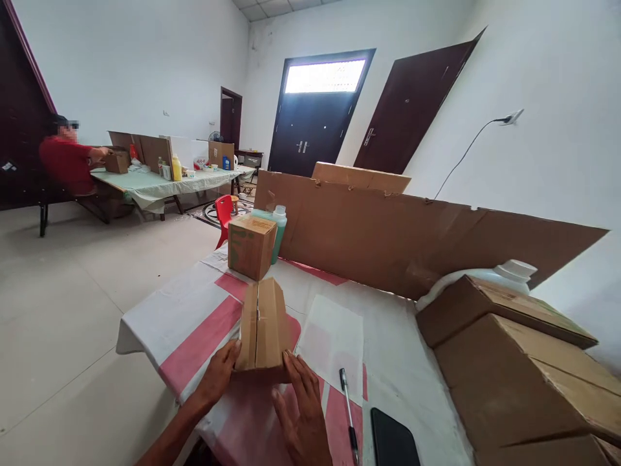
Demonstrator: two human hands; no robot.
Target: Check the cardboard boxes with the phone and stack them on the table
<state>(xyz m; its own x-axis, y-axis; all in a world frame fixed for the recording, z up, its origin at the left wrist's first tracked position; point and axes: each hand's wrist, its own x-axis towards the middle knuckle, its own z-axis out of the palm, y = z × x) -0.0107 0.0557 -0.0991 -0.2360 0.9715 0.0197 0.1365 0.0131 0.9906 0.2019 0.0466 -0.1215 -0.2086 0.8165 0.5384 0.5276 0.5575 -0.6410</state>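
A small brown cardboard box [264, 327] with a seam running along its closed top lies on the covered table in front of me. My left hand [220, 369] grips its near left corner, fingers curled against the side. At the near right corner, the fingertips of my right hand [303, 408] press on the box, the thumb apart from it and lower. The box is held between both hands. A white sheet [334, 336] lies to the right, with a pen [348, 414] and a black phone [394, 440] nearer to me.
Another cardboard box [251, 249] stands behind, beside a bottle of green liquid [279, 233]. An upright cardboard panel [359, 233] borders the table's far side. Stacked boxes [514, 375] and a white jug [456, 281] are at right. A person in red [65, 158] sits at another table.
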